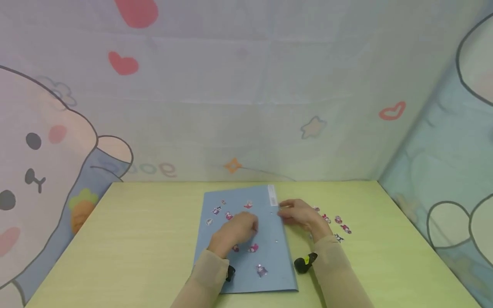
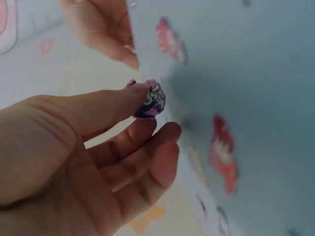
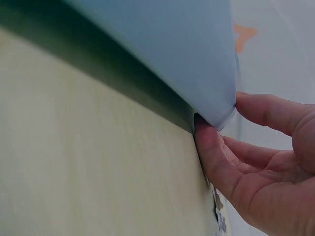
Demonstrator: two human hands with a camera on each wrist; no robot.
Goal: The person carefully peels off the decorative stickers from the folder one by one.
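A light blue folder [image 1: 246,282] lies on the table, with several small cartoon stickers spread over its cover, among them a lilac one [image 1: 261,270] near the bottom. My left hand [image 1: 239,229] hovers close over the folder's middle. In the left wrist view, its thumb and forefinger pinch a small pink, black and white cartoon sticker [image 2: 156,101], partly covered by the thumb. At the folder's right edge, my right hand [image 1: 298,214] grips the margin. The right wrist view shows one digit of this hand [image 3: 256,167] tucked under the slightly raised edge and others on the outer side.
More loose stickers [image 1: 345,229] lie on the pale yellow table [image 1: 135,239], to the right of my right hand. A white label [image 1: 272,195] marks the folder's top right corner. A printed cloth backdrop [image 1: 231,85] stands behind the table and along both sides.
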